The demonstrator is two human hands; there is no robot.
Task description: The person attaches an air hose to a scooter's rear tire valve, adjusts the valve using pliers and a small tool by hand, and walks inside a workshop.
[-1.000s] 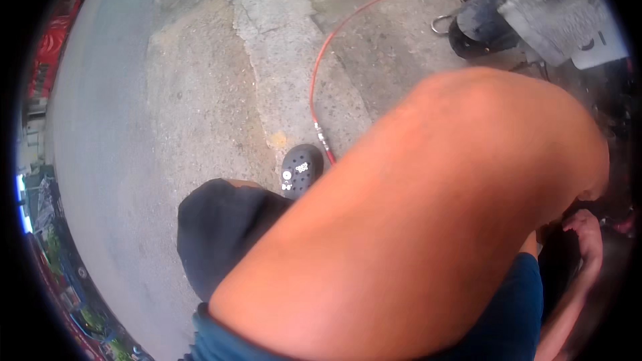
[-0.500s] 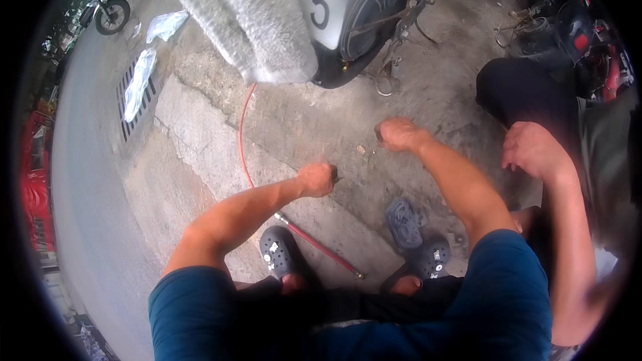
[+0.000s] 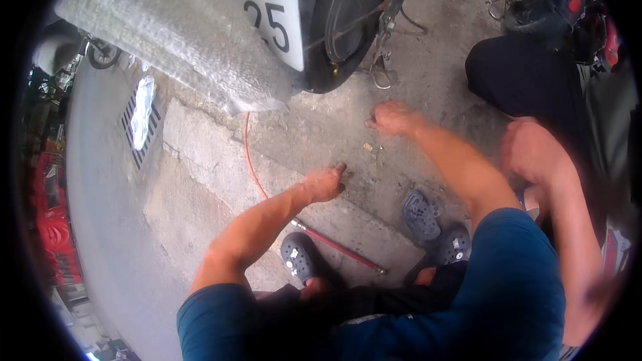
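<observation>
My left hand [image 3: 324, 183] is over the concrete, left of centre, loosely bent with a finger sticking out and nothing visible in it. Farther off and to the right, my right hand [image 3: 393, 119] points leftward, fingers half curled and apart, nothing seen in them either. Ahead stands a motorbike wheel [image 3: 349, 20] beside a white panel [image 3: 271, 10] with dark characters. Thick grey fleecy cloth [image 3: 180, 33] drapes down left of the panel. Below my left hand lies a red hose end [image 3: 341, 249] with metal fittings, joined to a thin orange-red hose [image 3: 250, 154].
A loose grey clog [image 3: 421, 215] lies near my clog-shod feet. Close on my right, another person's bare arm [image 3: 558, 180] and dark-clothed knee [image 3: 515, 77] take up space. A drain grate [image 3: 127, 127] with a plastic bag [image 3: 142, 113] is at left; motorbikes [image 3: 562, 3] stand far right.
The view has shifted, bringing the cloth and panel further left. Both my hands have loosened from fist-like shapes. The other person's hand has moved slightly and is blurred.
</observation>
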